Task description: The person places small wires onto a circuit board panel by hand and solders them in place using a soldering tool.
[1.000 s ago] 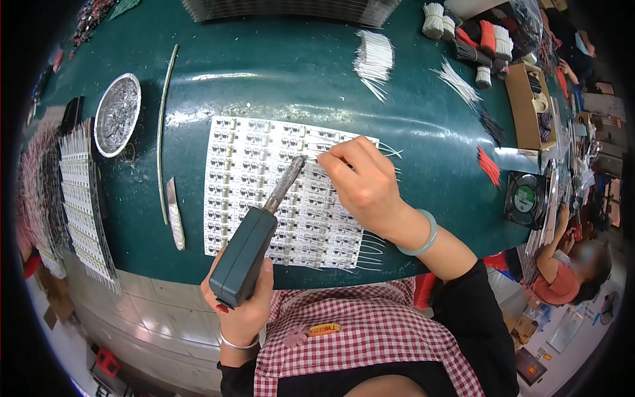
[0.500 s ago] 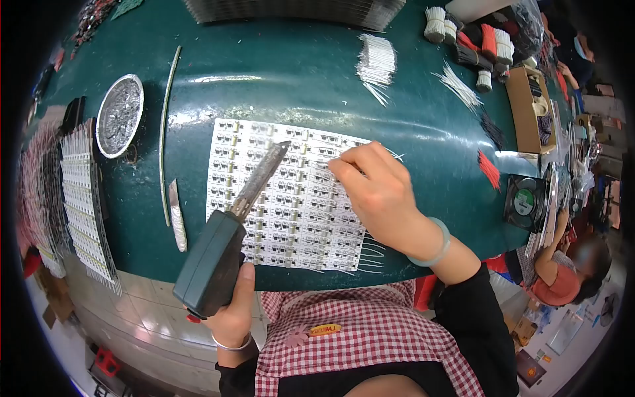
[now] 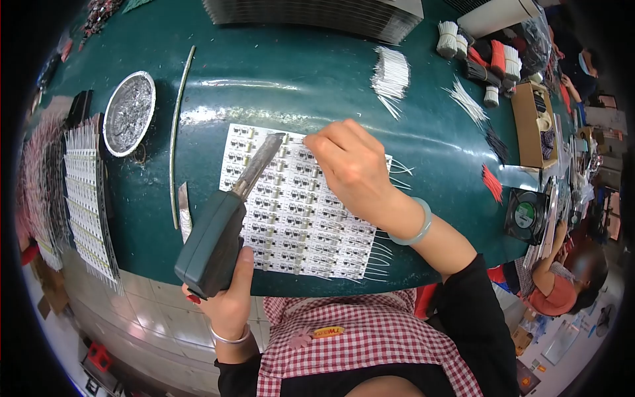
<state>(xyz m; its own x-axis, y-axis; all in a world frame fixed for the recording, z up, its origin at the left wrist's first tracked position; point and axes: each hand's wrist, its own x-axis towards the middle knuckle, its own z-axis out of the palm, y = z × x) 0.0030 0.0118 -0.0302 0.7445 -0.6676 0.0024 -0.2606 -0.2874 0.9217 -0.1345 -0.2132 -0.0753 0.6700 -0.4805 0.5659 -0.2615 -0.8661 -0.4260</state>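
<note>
My left hand (image 3: 231,301) grips a dark green soldering gun (image 3: 211,245). Its long metal barrel slants up over a white circuit board panel (image 3: 281,228), with the tip near the panel's top rows. Close to the right of that tip, my right hand (image 3: 354,172) is closed in a pinch above the board. Whatever sits between its fingertips is hidden. Thin white wires (image 3: 400,169) stick out past the panel's right edge, and several more show lower down on that side.
A pile of white wires (image 3: 391,73) lies at the back; red wires (image 3: 491,183) are to the right. On the left are a foil-like bowl (image 3: 152,109), a thin rod (image 3: 177,139) and stacked wired panels (image 3: 86,198). A solder spool (image 3: 526,215) and cardboard box (image 3: 529,126) stand right.
My right hand has moved left and up across the panel, nearer the soldering gun's tip. The view has shifted slightly, and the left hand still grips the gun.
</note>
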